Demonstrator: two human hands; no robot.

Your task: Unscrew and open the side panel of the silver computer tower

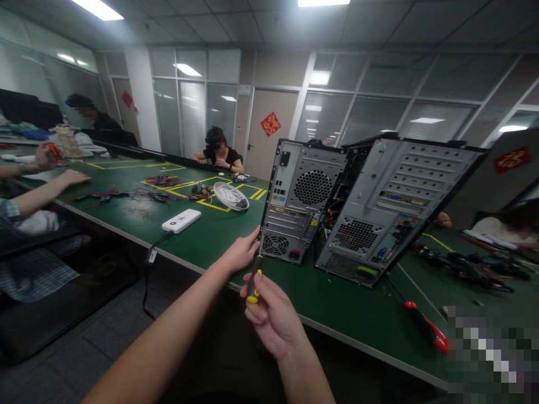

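Near the front edge of the table, my right hand (272,314) is closed around a screwdriver (253,287) with a black and yellow handle. Its shaft points up toward the lower left edge of a computer tower (290,216); the tip is hard to make out. My left hand (240,252) lies against the left side of that same tower, fingers stretched out and partly hidden by it. The tower stands upright, its back panel with fan grille, ports and slots facing me. Just right of it is a second, open-sided computer tower (357,224).
A red and black screwdriver (427,325) lies at right, below a heap of black cables (467,266). Left are a white power bank (181,221) with a cord, a round white dish (231,196) and tangled wires (122,195). Other people sit around the green table (202,241).
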